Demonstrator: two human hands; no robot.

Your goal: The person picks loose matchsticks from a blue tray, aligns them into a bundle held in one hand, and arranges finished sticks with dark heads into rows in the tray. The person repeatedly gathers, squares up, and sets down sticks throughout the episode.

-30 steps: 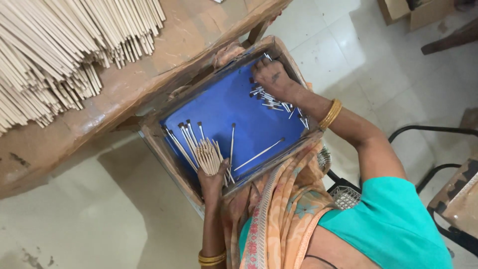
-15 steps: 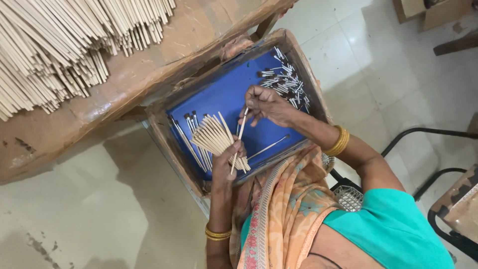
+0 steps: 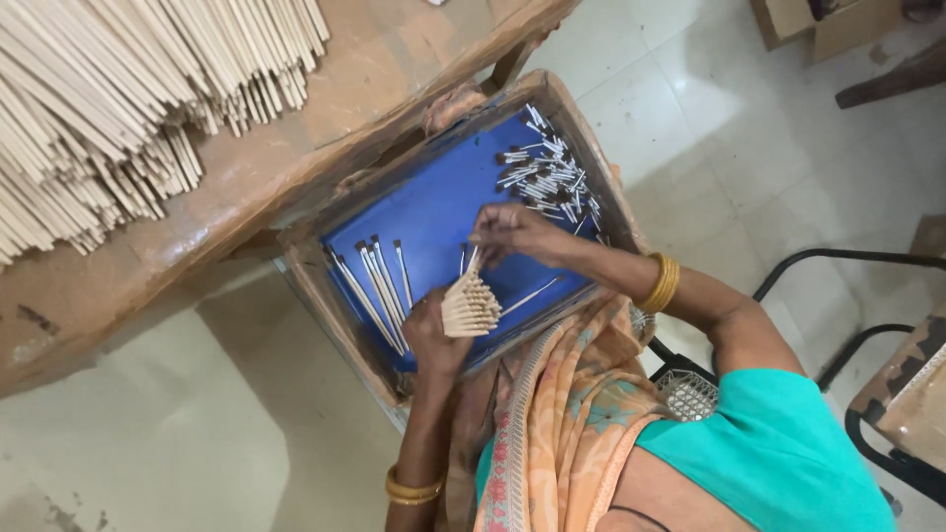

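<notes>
A blue tray (image 3: 443, 202) in a worn wooden frame rests on my lap. My left hand (image 3: 432, 340) grips a fanned bundle of pale sticks (image 3: 471, 305) over the tray's near edge. My right hand (image 3: 514, 234) pinches a single stick (image 3: 470, 260) and holds it at the top of the fan. A heap of short dark-tipped sticks (image 3: 547, 172) lies in the tray's far right corner. Several longer tipped sticks (image 3: 376, 281) lie along its left side. One loose stick (image 3: 532, 294) lies near the front.
A brown wooden bench (image 3: 325, 138) beyond the tray carries a large heap of bare sticks (image 3: 118, 108). A black metal chair frame (image 3: 867, 296) stands on the tiled floor at right, a cardboard box (image 3: 788, 20) at top right, and a small mesh basket (image 3: 690, 394) by my hip.
My right hand left the heap in the far corner and came back to the fan with one stick. My left hand kept the bundle, now spread wider.
</notes>
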